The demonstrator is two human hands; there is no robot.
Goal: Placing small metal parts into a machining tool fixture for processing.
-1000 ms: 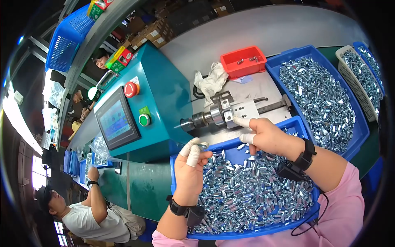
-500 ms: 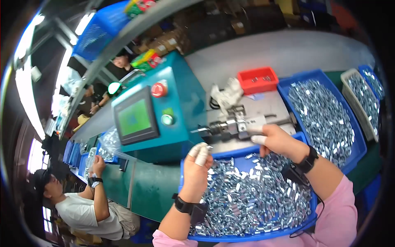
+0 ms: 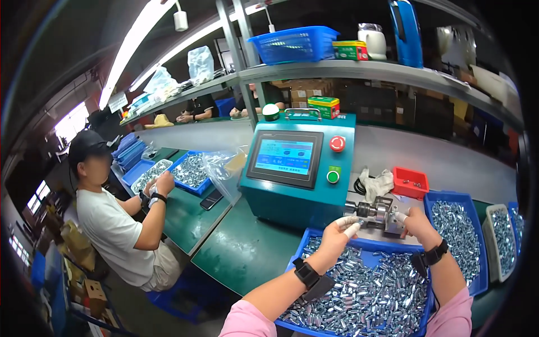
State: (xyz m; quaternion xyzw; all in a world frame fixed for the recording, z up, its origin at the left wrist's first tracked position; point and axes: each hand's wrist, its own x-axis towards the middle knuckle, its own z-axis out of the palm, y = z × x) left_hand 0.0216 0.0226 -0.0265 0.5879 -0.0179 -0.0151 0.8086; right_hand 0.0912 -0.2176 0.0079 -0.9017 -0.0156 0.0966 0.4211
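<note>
My left hand (image 3: 337,238), with white finger covers, pinches a small shiny metal part (image 3: 361,222) just in front of the machine's chuck (image 3: 365,209). To its right, my right hand (image 3: 420,226) has its covered fingertips drawn together against the metal clamping fixture (image 3: 394,223). Whatever lies between those fingertips is hidden. Beneath both hands is a blue tray (image 3: 366,245) heaped with small zinc-coloured metal sleeves (image 3: 359,292). The teal machine box (image 3: 297,205) behind them bears a lit screen (image 3: 283,156), a red stop button (image 3: 337,144) and a green button (image 3: 333,177).
A red bin (image 3: 410,182) and a crumpled whitish glove (image 3: 377,185) sit behind the fixture. More sleeves fill another blue tray (image 3: 476,281) and a pale tray (image 3: 497,275) at right. At left a co-worker (image 3: 115,224) handles parts over trays. A metal shelf (image 3: 359,70) runs overhead.
The head view has turned and levelled, so the machine and trays appear shifted right and lower. My left hand has come nearer the chuck; my right stays at the fixture.
</note>
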